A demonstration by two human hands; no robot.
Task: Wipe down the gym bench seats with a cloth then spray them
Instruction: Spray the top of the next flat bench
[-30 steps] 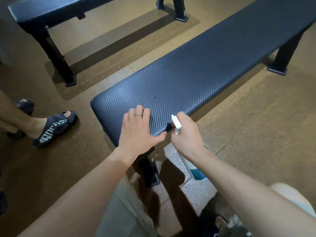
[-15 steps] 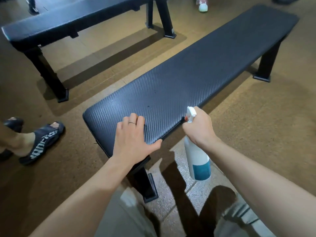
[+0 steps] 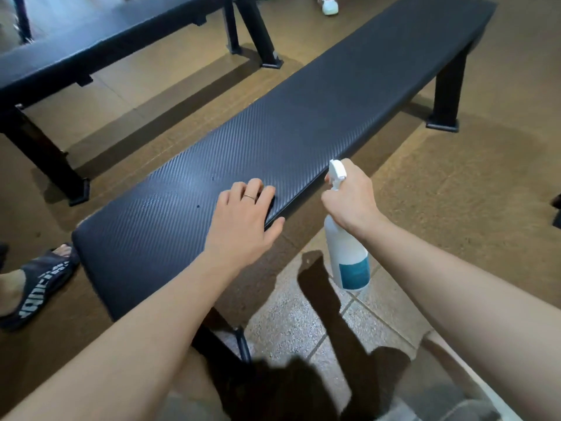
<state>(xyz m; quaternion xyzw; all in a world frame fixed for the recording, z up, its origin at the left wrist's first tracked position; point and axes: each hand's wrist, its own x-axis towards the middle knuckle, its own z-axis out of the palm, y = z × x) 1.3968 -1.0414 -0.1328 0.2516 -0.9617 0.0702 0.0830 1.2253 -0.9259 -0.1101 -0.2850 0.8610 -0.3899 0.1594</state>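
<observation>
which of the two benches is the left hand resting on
The nearer bench, running from lower left to upper right. The left hand lies flat on its textured seat; the other bench stands untouched further away at upper left.

A gym: padded black benches (image 3: 303, 126) on brown rubber flooring (image 3: 455, 192).

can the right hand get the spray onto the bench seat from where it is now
Probably yes. The right hand grips the spray bottle right beside the bench seat, nozzle toward it, nothing between them.
</observation>
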